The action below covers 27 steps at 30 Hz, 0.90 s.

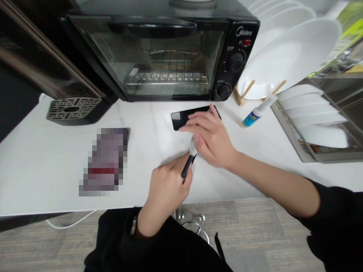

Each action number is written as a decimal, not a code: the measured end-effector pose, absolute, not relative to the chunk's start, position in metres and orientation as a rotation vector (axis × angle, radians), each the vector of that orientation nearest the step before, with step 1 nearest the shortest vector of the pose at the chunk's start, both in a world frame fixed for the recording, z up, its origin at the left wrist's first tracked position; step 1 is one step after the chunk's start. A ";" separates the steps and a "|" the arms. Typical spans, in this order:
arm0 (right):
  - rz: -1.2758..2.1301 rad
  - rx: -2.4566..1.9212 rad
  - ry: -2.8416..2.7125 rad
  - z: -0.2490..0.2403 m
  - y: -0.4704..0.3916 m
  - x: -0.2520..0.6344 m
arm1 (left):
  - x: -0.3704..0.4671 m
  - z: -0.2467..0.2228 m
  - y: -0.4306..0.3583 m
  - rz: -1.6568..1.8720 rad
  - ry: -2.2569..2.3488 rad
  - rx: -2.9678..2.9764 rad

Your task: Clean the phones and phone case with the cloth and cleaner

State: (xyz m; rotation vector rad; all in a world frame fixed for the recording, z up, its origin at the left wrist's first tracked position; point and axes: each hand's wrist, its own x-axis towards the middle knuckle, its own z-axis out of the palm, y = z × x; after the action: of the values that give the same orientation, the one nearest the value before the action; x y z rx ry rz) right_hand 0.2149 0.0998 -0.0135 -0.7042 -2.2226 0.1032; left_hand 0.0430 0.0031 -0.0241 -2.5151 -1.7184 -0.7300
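My left hand (170, 185) is closed around a slim tool (187, 167) with a black handle and a shiny metal end. Its exact kind is hard to make out. The metal end points away from me and partly disappears beneath my right hand (211, 138). That hand's fingers are stretched out to the left, and its thumb lies close to the metal end; whether it touches cannot be made out. Beyond and partly under the right fingers, a glossy black flat rectangle (180, 120), like a phone, lies on the white counter (147, 139).
A black toaster oven (170, 68) stands at the back, beside a machine with a drip tray (73, 107). To the right are a spray bottle (256, 113), large white plates (292, 56) and a dish rack (292, 136). A blurred-out phone-shaped object (104, 158) lies left.
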 end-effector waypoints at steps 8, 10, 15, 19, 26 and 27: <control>0.086 -0.600 -2.295 -0.014 0.113 0.222 | 0.042 -0.022 0.006 -0.710 -1.702 -2.547; 0.107 -0.771 -2.207 -0.014 0.121 0.227 | 0.043 -0.019 0.006 -0.739 -1.750 -2.571; 0.080 -0.352 -2.411 -0.011 0.090 0.210 | 0.041 -0.027 0.001 -0.752 -1.695 -2.488; 0.000 -0.249 -2.468 -0.012 0.093 0.210 | 0.040 -0.029 0.002 -0.722 -1.649 -2.496; 0.070 -0.630 -2.273 -0.012 0.107 0.222 | 0.042 -0.024 0.002 -0.723 -1.752 -2.549; 0.062 -0.500 -2.349 -0.012 0.099 0.217 | 0.041 -0.025 0.002 -0.721 -1.745 -2.532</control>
State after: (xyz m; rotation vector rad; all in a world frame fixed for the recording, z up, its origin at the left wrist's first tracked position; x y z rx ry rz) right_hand 0.2173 0.0991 -0.0116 -0.4999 -2.3492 0.0624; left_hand 0.0415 0.0015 -0.0255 -2.5320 -1.7450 -0.7209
